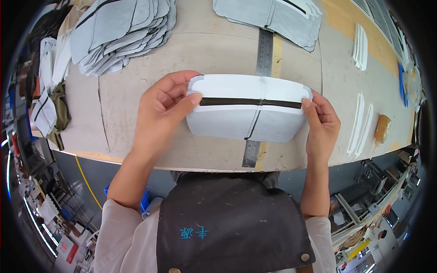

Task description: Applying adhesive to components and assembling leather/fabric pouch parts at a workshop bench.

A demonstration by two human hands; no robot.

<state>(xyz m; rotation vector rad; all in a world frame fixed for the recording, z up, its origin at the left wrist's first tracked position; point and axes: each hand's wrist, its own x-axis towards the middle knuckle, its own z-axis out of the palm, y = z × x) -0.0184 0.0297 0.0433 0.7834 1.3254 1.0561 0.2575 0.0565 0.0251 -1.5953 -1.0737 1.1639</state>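
Note:
Between my two hands is a pale grey-white fabric panel (227, 120) with rounded corners, a dark strip along its length and a seam crossing its middle. My left hand (166, 100) pinches the panel's left end, thumb on top near the strip. At the opposite end, my right hand (321, 116) grips it the same way, with fingers behind. Beneath the panel a metal ruler (264, 54) lies on the table beside a yellowish strip (276, 57); the panel covers the ruler's middle.
Similar panels form a tall stack (123, 36) at far left and a smaller pile (273, 18) at the far middle. White strips (360, 48) and a tan, wrapped roll-like object (382, 128) lie on the right. Greenish cloth (59, 111) hangs over the left edge of the table (82, 118).

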